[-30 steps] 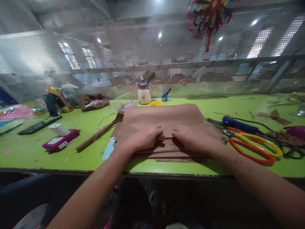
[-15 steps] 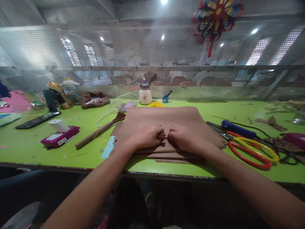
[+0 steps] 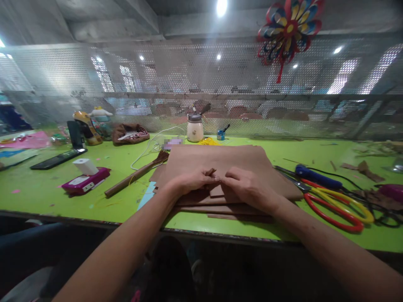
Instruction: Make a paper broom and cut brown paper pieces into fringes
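Observation:
A stack of brown paper sheets (image 3: 217, 157) lies on the green table in front of me. Above its near part, my left hand (image 3: 199, 179) is closed on a small folded strip of brown paper (image 3: 210, 172), whose end sticks up past the fingers. My right hand (image 3: 241, 182) is beside it, fingers pinched together with the tips meeting those of the left; whatever they grip is too small to make out. Below the fingertips a small brown paper flap (image 3: 216, 192) shows, partly covered by the right hand.
Right of the stack lie red-and-yellow-handled scissors (image 3: 338, 205) and a blue-handled tool (image 3: 317, 177) with a cord. To the left are a rolled brown paper stem (image 3: 135, 178) and a purple power strip (image 3: 86, 182). A white jar (image 3: 195, 129) stands behind the stack.
The strip's end now points upward at the left hand instead of toward the right. Both hands' fingertips have come together, and the small flap shows below them. The whole view has shifted slightly.

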A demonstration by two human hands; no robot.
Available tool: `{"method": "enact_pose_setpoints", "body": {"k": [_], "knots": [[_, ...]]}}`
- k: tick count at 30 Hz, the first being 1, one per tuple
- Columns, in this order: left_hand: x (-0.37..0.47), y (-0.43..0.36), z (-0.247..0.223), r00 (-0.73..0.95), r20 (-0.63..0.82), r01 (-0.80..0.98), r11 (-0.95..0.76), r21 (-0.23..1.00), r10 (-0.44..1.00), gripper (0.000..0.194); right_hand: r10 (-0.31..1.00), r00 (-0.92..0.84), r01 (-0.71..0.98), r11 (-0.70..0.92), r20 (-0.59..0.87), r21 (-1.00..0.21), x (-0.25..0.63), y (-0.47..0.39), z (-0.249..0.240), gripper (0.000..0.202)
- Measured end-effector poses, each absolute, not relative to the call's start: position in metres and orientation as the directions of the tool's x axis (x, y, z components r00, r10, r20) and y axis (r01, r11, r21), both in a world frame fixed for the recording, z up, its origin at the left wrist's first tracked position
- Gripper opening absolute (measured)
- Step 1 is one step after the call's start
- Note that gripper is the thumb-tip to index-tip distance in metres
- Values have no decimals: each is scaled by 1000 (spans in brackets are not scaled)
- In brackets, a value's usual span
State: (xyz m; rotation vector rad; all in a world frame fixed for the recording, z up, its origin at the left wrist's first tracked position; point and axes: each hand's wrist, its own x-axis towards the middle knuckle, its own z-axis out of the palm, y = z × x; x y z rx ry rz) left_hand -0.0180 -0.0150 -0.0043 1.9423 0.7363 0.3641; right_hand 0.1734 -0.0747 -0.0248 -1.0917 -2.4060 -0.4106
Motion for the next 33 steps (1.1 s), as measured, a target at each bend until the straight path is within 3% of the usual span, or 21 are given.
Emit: {"method": "enact_pose_setpoints", "body": {"k": [5, 9, 14, 26, 30, 33], "knots": [[-18, -17, -1, 782, -34, 325, -361, 874, 623, 36, 695, -439, 671, 675, 569, -307, 178, -70, -24, 23], [-17, -20, 3, 771, -6, 344, -409, 845, 636, 37, 873, -303, 655, 483, 383, -581, 186, -74, -11, 31], [-15, -20, 1, 782, 46, 314, -456, 833, 622, 38, 951, -235, 567, 303, 202, -766, 187, -74, -7, 36], [-10, -17, -5, 801, 95, 313, -548, 776, 591, 33, 980, -150, 464, 186, 130, -866, 183, -75, -5, 31], [-9, -17, -10, 791, 98, 318, -543, 777, 604, 33, 971, -211, 456, 197, 110, -868, 183, -73, -9, 32], [-8, -17, -11, 794, 117, 317, -570, 758, 596, 34, 958, -230, 493, 267, 171, -828, 182, -72, -11, 32]]}}
